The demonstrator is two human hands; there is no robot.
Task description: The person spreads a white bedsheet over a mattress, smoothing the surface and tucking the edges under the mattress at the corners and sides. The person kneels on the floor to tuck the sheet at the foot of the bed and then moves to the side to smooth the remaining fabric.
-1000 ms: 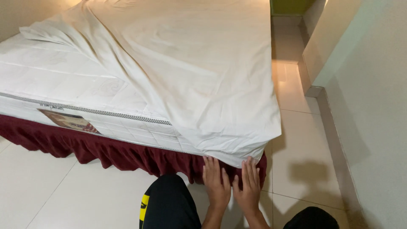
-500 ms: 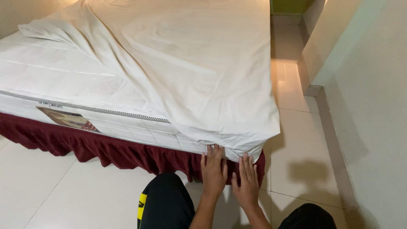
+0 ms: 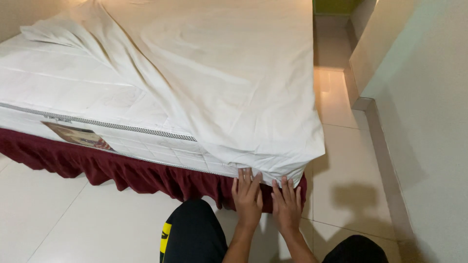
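A white sheet [image 3: 229,83] lies spread over a white mattress [image 3: 73,97], hanging over its near right corner. Below the mattress runs a dark red ruffled bed skirt [image 3: 122,173]. My left hand [image 3: 247,195] lies flat, fingers together, against the bed skirt just under the sheet's lower edge at that corner. My right hand [image 3: 286,204] is flat beside it, fingertips touching the sheet's hanging edge. Neither hand is seen gripping anything; the fingertips sit at the fold of the sheet. My knees in black trousers [image 3: 192,234] are on the floor below.
A pale tiled floor [image 3: 63,219] surrounds the bed. A cream wall [image 3: 424,112] stands close on the right, leaving a narrow tiled aisle [image 3: 341,122] along the bed's side. A printed label [image 3: 78,136] is on the mattress's side.
Both hands have moved up from the floor side of the bed skirt to the sheet's lower edge at the corner.
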